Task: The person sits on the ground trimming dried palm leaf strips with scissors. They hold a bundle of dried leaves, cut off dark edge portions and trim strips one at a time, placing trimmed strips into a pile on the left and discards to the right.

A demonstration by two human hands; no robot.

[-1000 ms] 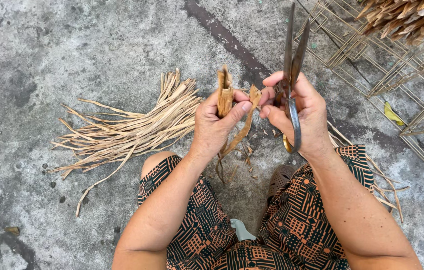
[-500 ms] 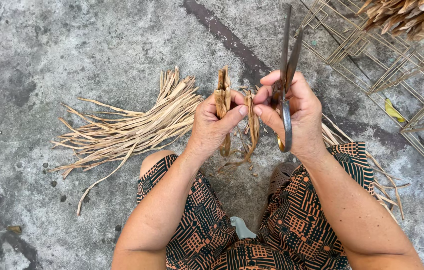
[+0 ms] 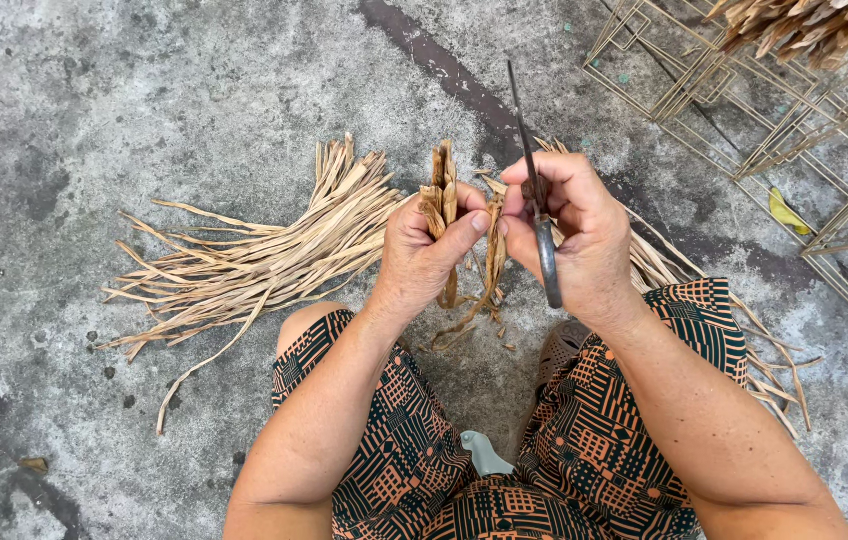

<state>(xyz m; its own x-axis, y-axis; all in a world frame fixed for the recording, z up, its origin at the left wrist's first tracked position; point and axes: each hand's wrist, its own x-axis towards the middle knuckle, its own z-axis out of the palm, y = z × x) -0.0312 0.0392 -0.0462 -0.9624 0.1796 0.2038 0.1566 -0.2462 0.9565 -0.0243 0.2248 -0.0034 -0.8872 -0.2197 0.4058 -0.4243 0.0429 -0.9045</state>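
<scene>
Left hand pinches a short folded bundle of tan dried leaf strips, thumb pressed across it; bundle stands roughly upright, long axis running near-to-far, top ends poking out far of the fist. A second twisted brown dried strip hangs down between the two hands, its loose tail curling toward the near side, just above the grey concrete floor. Right hand is closed around dark metal scissors, handle loop low in the palm, blades pointing far and looking closed or nearly so. Blades sit just right of the bundle, close but apart; right hand's fingertips meet the left thumb at the hanging strip.

Loose heap of pale dried strips fans out left on the floor; more strips lie behind the right hand and knee. Wire grid frames far right.

Hidden: scissor pivot and finger holes inside the fist; where the hanging strip is gripped; whether it joins the bundle, cannot tell.
</scene>
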